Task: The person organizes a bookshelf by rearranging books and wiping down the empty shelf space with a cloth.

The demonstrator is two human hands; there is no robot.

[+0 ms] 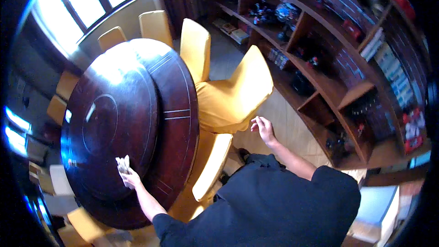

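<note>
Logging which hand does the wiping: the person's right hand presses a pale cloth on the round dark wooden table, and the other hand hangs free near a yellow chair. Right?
Not quite. The head view shows the left hand pressing the cloth on the table; the right hand hangs free near the chair.

Left hand (130,178), cloth (122,163), round table (173,110)

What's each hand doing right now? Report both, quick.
Left hand: closed on a pale cloth, pressed on the round dark table.
Right hand: open, holding nothing, in the air beside a yellow chair.
</note>
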